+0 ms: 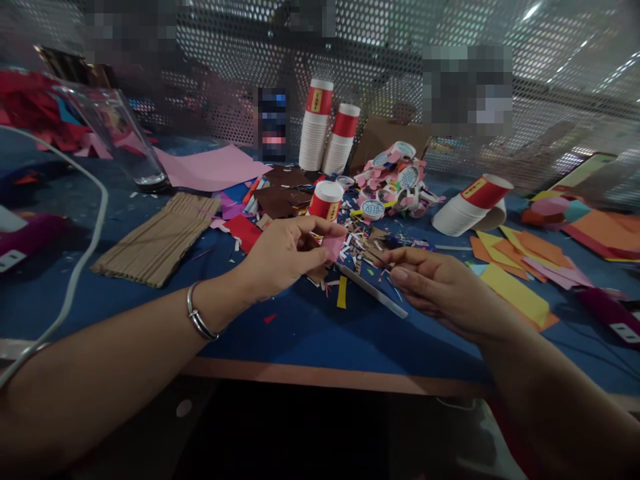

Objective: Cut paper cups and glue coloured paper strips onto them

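Note:
My left hand [280,257], with a silver bangle at the wrist, pinches a small pink paper piece [334,247] between thumb and fingers. Facing it from the right, my right hand [435,283] is closed on a slim dark tool [374,256] that points toward the pink piece. Its kind is mostly hidden by the fingers. A whitish strip [374,291] lies on the table between the hands, beside a short yellow paper strip [342,292]. Just behind my left hand stands a red and white paper cup [327,197]. Small paper scraps [355,240] are scattered around it.
Two tall paper cup stacks [316,130] stand at the back, beside a heap of cut paper pieces [395,180]. Another cup stack [470,203] leans at right near coloured paper sheets [515,293]. Corrugated cardboard [160,237], a glass [120,133] and a white cable [95,240] are leftward.

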`<state>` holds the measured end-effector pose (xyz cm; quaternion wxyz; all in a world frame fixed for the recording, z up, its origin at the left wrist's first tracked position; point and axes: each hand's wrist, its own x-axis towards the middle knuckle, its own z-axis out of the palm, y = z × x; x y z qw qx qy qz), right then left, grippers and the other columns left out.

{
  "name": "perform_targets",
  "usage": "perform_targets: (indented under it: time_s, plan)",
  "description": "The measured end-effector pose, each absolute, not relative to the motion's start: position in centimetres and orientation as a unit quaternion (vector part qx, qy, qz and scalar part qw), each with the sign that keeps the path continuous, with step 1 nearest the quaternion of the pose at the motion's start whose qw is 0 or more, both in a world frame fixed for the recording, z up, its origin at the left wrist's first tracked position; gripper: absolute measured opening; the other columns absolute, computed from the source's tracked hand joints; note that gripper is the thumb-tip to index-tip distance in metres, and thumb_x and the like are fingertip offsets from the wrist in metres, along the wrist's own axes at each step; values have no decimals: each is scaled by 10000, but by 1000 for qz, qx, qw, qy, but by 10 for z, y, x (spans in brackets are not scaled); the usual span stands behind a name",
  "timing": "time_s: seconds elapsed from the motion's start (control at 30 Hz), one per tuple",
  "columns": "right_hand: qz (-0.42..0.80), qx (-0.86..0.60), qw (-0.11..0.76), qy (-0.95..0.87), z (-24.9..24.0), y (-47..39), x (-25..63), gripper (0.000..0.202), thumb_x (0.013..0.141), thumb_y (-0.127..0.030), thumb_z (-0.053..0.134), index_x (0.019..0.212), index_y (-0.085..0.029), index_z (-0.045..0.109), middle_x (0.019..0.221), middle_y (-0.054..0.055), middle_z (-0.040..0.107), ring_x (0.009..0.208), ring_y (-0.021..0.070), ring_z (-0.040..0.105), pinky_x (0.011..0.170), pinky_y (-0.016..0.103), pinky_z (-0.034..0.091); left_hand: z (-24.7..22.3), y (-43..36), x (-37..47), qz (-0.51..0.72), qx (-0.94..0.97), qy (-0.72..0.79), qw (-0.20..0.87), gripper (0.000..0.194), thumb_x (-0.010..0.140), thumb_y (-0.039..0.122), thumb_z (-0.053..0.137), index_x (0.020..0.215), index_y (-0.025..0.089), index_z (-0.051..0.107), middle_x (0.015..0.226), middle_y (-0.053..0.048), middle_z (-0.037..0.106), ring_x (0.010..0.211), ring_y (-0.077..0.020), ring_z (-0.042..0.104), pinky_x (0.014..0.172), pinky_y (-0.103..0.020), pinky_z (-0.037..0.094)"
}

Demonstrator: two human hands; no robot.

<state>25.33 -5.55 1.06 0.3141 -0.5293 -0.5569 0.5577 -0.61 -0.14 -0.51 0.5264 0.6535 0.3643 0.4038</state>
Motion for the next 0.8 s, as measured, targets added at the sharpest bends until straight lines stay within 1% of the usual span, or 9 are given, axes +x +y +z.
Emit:
perform_targets:
  time_s: [0.07,0.17,0.33,0.5,0.6,0.67,0.73,0.8]
  plan:
    - [552,-523,299,-576,12,-55,251,549,883,-660,764,1124,-179,655,607,-109,316,480,43,195,428,216,82,-5,-1,-7,413,662,358,512,362,809,169,765,1170,171,792,830,-42,766,778,-171,718,700,-272,605]
    - [537,-514,287,-605,16,-51,246,522,918,-663,722,1077,-167,676,649,-88,344,509,48,209,445,231,90,-4,-1,-7,420,671,351,500,363,800,180,772,1162,171,801,844,-45,771,771,-160,704,698,-260,591]
    - [499,-504,279,-648,21,-46,239,465,965,-634,675,1028,-173,694,645,-78,355,524,63,225,460,245,129,-3,-3,-6,401,656,344,539,447,808,218,742,1249,148,768,834,-39,747,731,-154,687,687,-281,598]
    - [493,-496,278,-659,19,-47,231,452,958,-625,677,1001,-175,694,660,-61,426,525,70,269,475,254,153,-7,-3,-5,392,667,319,548,442,793,229,756,1226,141,763,854,-36,740,701,-146,671,670,-280,587]
    - [500,-488,292,-653,17,-47,228,450,941,-616,703,1003,-171,682,614,-84,385,511,70,243,483,259,158,-9,-3,-4,388,674,313,545,435,799,230,762,1225,141,760,851,-33,742,698,-140,665,667,-273,577]
    - [505,-481,298,-652,16,-46,228,439,934,-601,720,997,-168,677,589,-100,346,504,69,218,487,262,158,-9,-4,-3,390,678,306,542,394,803,227,763,1188,139,765,886,-39,755,714,-138,672,673,-268,578]
    - [506,-476,298,-654,16,-46,228,429,935,-589,724,978,-165,674,591,-100,339,508,69,214,492,264,159,-8,-5,-2,391,681,298,542,337,800,220,771,1127,138,771,925,-44,767,736,-133,682,683,-258,576]
    - [503,-474,298,-658,16,-47,228,430,936,-590,721,965,-163,676,608,-93,346,518,70,214,496,265,161,-7,-6,-1,385,680,296,550,309,794,214,781,1093,140,769,913,-41,772,743,-134,691,690,-255,578]
